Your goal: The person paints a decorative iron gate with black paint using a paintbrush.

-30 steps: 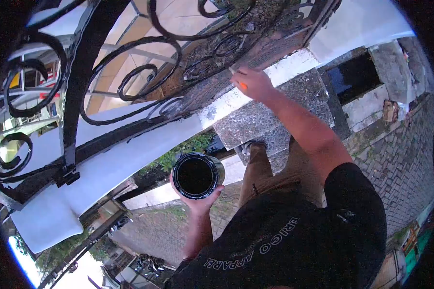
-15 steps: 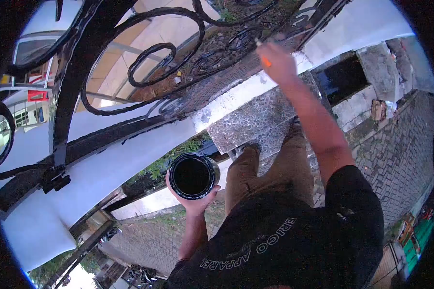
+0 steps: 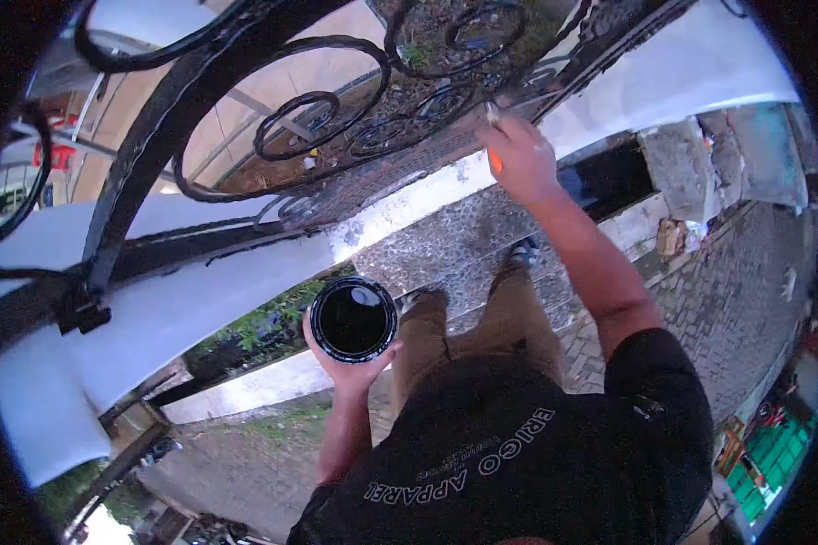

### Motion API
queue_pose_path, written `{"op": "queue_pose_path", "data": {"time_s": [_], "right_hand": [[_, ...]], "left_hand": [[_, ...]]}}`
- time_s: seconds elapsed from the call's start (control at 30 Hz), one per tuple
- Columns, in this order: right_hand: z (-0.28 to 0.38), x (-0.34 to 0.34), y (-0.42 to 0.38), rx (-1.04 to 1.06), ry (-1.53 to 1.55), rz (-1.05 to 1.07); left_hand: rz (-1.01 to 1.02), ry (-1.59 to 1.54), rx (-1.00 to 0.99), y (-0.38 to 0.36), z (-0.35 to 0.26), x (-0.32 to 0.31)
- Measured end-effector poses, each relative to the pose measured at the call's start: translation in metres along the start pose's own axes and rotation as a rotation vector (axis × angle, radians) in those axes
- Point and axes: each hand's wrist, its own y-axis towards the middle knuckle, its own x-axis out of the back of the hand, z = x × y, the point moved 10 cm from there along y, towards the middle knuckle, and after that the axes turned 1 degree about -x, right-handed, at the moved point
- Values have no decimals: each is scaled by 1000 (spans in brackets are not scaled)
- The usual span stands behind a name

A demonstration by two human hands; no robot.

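My left hand (image 3: 359, 372) is wrapped round an open can of black paint (image 3: 353, 320), its dark, glossy surface facing up at me. My right hand (image 3: 525, 163) is reached far forward, fingers closed on a small paintbrush (image 3: 495, 161). Part of an orange handle shows beside the fingers, and a pale tip sticks out past them, its end blurred. That tip overlaps the lower part of a black wrought-iron fence (image 3: 141, 159) with curled scrolls, close to its bottom rail. Beneath the rail runs a white wall (image 3: 204, 313).
My feet stand on a pebbled concrete slab (image 3: 445, 263) over a ditch with dark water (image 3: 609, 177). Green plants (image 3: 264, 331) grow in the ditch to the left. Paving blocks (image 3: 700, 291) lie behind and right. Soil and tiled floor show beyond the fence.
My view has shifted, so the fence and ground sit differently in it. The paint can stays in my left hand, the brush in my right, which remains near the bottom rail.
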Motion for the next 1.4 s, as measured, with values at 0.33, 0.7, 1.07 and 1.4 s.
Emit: {"op": "queue_pose_path", "data": {"time_s": [0.33, 0.7, 1.07, 1.4], "right_hand": [[-23, 172, -14, -607, 1111, -265], [82, 243, 22, 107, 789, 88], [160, 199, 29, 269, 637, 286], [73, 192, 11, -212, 897, -58]], "left_hand": [[42, 195, -279, 24, -71, -76], [-20, 287, -632, 29, -135, -98], [3, 343, -755, 24, -164, -68], [27, 352, -710, 41, -156, -53]]}}
